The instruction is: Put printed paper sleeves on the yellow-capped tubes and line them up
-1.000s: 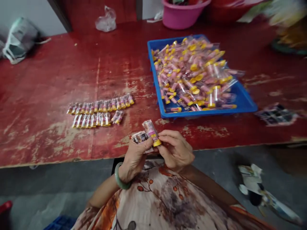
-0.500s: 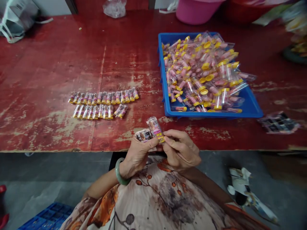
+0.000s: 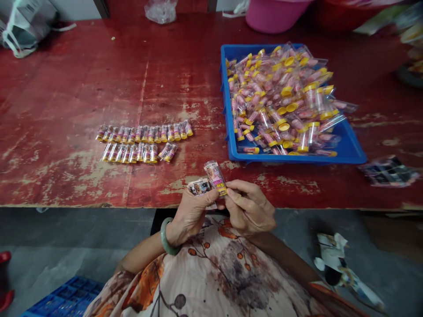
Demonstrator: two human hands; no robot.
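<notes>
Two short rows of small tubes (image 3: pixel 142 141) are lying on the red surface (image 3: pixel 66 79), well to the left of the blue tray (image 3: pixel 297 158). Nearer you, below the tray's left corner and over the surface's front edge, your left hand (image 3: pixel 190 215) is pinching a few printed labels (image 3: pixel 199 187) between thumb and fingers. Just right of them, one clear tube (image 3: pixel 215 177) with a yellow cap is standing tilted. Your right hand (image 3: pixel 251 209) is closing its grip on the capped lower end with thumb and forefinger. The tube is looking light, stiff and slick, probably thin plastic, so you are best taking it across the barrel near the cap, gently. Farther right, the tray itself is holding a heap of similar tubes.
</notes>
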